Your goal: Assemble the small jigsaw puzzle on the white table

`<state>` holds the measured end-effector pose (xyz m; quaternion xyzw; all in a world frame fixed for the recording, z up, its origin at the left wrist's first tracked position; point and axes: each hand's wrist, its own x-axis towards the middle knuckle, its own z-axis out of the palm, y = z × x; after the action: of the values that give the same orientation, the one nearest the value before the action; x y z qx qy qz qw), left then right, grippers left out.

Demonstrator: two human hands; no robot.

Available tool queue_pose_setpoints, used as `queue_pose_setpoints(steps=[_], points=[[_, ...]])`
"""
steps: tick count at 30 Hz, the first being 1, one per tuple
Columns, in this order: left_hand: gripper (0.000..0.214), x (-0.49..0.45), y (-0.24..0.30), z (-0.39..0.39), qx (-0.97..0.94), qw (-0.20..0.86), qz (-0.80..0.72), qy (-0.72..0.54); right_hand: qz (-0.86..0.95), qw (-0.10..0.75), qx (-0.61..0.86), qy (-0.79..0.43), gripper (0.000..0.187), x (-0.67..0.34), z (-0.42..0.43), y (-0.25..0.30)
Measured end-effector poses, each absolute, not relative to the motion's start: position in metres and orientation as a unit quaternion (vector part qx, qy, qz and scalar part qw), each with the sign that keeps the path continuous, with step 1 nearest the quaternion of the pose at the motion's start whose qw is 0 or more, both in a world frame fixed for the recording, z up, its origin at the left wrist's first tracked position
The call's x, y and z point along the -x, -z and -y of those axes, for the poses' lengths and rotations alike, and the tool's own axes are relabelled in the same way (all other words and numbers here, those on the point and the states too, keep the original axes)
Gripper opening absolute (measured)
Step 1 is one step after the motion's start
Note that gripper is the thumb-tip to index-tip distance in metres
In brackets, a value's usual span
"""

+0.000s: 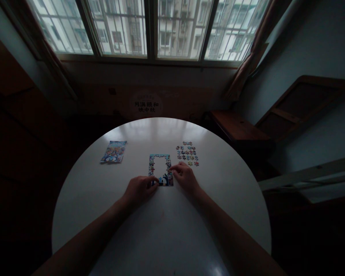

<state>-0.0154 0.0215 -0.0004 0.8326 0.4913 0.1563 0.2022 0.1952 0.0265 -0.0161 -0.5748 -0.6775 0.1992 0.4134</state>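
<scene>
A partly assembled jigsaw puzzle [168, 181] lies flat on the white round table, its border filled with colourful pieces around a bare white middle. My left hand [140, 188] touches its lower left corner, with thumb and fingers closed at the edge. At the puzzle's right side is my right hand [185, 175], its thumb and index fingertip pinched together over the border. Whatever sits between those fingertips is too small to make out. Several loose jigsaw pieces [189, 152] are spread in rough rows just beyond my right hand.
A colourful printed packet or sheet [114, 151] lies on the left part of the round table [161, 230]. Past the table stand a printed cardboard box [103, 100] under the barred window and a low wooden bench [238, 126] at the right. The room is dim.
</scene>
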Motion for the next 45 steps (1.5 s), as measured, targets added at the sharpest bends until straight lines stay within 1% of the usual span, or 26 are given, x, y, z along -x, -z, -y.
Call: queue_pose_setpoints(steps=[3, 6, 11, 17, 23, 26, 29, 35, 38, 39, 41, 43, 45], points=[[0.023, 0.016, 0.0, -0.021, -0.832, 0.199, -0.491, -0.163, 0.671, 0.418, 0.582, -0.189, 0.018, -0.195, -0.026, 0.017], [0.023, 0.016, 0.0, -0.021, -0.833, 0.199, -0.489, -0.163, 0.696, 0.418, 0.554, -0.185, 0.018, -0.196, -0.025, 0.02], [0.023, 0.016, 0.0, -0.021, -0.837, 0.192, -0.486, -0.162, 0.746, 0.361, 0.534, -0.165, 0.017, -0.196, -0.025, 0.022], [0.023, 0.016, -0.001, -0.02, -0.834, 0.197, -0.488, -0.165, 0.74, 0.365, 0.536, -0.178, 0.02, -0.197, -0.026, 0.018], [0.023, 0.016, -0.006, -0.019, -0.834, 0.204, -0.486, -0.162, 0.76, 0.322, 0.539, -0.169, 0.019, -0.196, -0.025, 0.017], [0.024, 0.015, -0.007, -0.019, -0.835, 0.207, -0.486, -0.154, 0.758, 0.313, 0.545, -0.171, 0.019, -0.196, -0.024, 0.017], [0.024, 0.015, -0.007, -0.02, -0.835, 0.206, -0.488, -0.149, 0.757, 0.319, 0.543, -0.174, 0.019, -0.196, -0.024, 0.018], [0.026, 0.015, -0.002, -0.02, -0.829, 0.197, -0.498, -0.162, 0.717, 0.37, 0.552, -0.211, 0.017, -0.196, -0.024, 0.017], [0.028, 0.019, -0.002, -0.023, -0.825, 0.19, -0.507, -0.162, 0.723, 0.338, 0.565, -0.21, 0.012, -0.2, -0.02, 0.009], [0.026, 0.02, -0.003, -0.025, -0.825, 0.187, -0.51, -0.157, 0.731, 0.318, 0.569, -0.202, 0.013, -0.201, -0.018, 0.005], [0.026, 0.024, -0.007, -0.028, -0.825, 0.176, -0.517, -0.143, 0.751, 0.273, 0.569, -0.192, 0.023, -0.204, -0.013, -0.001], [0.034, 0.028, -0.011, -0.03, -0.822, 0.16, -0.531, -0.127, 0.773, 0.236, 0.556, -0.195, 0.027, -0.207, -0.01, -0.006], [0.039, 0.032, -0.014, -0.032, -0.817, 0.153, -0.546, -0.103, 0.788, 0.217, 0.541, -0.199, 0.028, -0.209, -0.008, -0.008]])
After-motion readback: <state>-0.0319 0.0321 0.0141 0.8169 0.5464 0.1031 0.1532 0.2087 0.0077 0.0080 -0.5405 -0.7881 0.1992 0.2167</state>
